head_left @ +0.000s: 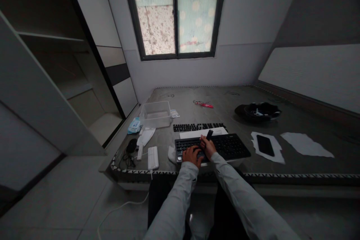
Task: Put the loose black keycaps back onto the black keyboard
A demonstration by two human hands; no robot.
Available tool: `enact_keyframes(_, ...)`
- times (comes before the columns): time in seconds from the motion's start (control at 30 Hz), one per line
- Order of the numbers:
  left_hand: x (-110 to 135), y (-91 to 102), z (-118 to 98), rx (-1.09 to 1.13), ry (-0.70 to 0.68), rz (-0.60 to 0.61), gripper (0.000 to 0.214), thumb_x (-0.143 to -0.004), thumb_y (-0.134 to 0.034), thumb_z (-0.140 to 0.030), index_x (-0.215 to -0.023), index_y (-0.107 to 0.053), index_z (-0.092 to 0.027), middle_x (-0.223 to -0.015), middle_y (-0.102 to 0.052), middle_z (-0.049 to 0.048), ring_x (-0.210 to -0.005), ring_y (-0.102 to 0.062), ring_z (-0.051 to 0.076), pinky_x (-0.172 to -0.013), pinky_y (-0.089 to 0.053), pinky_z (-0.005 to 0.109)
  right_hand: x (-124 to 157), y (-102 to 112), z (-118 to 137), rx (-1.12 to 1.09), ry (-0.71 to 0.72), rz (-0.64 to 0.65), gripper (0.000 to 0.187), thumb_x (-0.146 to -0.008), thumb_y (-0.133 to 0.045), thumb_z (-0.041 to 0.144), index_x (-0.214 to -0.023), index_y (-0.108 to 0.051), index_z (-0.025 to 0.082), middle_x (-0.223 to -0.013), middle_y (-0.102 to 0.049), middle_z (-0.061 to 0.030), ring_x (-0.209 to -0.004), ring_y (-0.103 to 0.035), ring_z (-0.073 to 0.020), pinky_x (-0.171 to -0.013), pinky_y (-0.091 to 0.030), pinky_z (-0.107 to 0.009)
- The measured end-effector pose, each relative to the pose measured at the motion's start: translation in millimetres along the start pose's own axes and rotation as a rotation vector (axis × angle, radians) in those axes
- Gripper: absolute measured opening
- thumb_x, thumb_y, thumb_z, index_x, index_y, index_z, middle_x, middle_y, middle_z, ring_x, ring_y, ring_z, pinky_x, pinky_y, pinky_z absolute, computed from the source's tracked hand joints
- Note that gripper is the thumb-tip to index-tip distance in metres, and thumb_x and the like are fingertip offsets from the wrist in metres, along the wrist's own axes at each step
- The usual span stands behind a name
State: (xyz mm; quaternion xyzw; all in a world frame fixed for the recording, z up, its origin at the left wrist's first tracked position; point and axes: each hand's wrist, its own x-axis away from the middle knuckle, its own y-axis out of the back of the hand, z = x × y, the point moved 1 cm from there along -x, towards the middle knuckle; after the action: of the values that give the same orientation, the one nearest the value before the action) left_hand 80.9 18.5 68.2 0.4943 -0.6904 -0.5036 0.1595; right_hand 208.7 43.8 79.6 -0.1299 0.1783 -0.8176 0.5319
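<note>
A black keyboard (227,145) lies near the front edge of a grey mattress (213,99). My left hand (191,155) rests on the keyboard's left part with its fingers curled down onto the keys. My right hand (207,146) is closed round a small dark tool (209,134) that points up and away over the keys. Behind the keyboard lie a white sheet (202,132) and a row of loose black keycaps (198,126).
A clear plastic box (156,114), a blue packet (134,125), a black mouse (131,145) and a white power strip (153,157) lie to the left. A black phone (265,145) on white paper and a dark bundle (257,111) lie right. An open wardrobe stands left.
</note>
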Motion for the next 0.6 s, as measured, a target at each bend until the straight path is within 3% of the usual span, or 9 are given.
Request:
enact_keyframes(0.3,-6,4.1,1,0.004,0.055,0.103,0.041,-0.074,-0.066,-0.037,-0.114,-0.059,-0.034,-0.132,-0.053,-0.0039,-0.117,-0.046,0.024,-0.097,-0.036,0.042,-2,-5,-6,0.218,0.069,0.005,0.046,-0.060,-0.074,0.060,-0.065,-0.060,0.017,-0.045,-0.041,0.0075,-0.044,-0.036,-0.0085,-0.044,-0.026,-0.024)
enact_keyframes(0.43,-10,7.8,0,-0.019,0.082,0.155,0.039,-0.076,-0.063,-0.035,-0.115,-0.060,-0.033,-0.131,-0.054,-0.0031,-0.116,-0.046,0.023,-0.095,-0.037,0.040,-5,-7,-11,0.258,0.123,-0.059,0.046,-0.061,-0.070,0.063,-0.066,-0.060,0.018,-0.044,-0.043,0.0070,-0.042,-0.038,-0.0101,-0.044,-0.030,-0.025)
enact_keyframes(0.6,-14,10.9,-4,-0.012,0.144,0.111,0.025,-0.086,-0.051,-0.026,-0.107,-0.064,-0.033,-0.124,-0.059,-0.0048,-0.110,-0.050,0.019,-0.090,-0.037,0.034,0,-6,-18,0.245,0.217,-0.152,0.047,-0.065,-0.064,0.066,-0.061,-0.053,0.020,-0.043,-0.040,0.0072,-0.039,-0.035,-0.0102,-0.041,-0.029,-0.026)
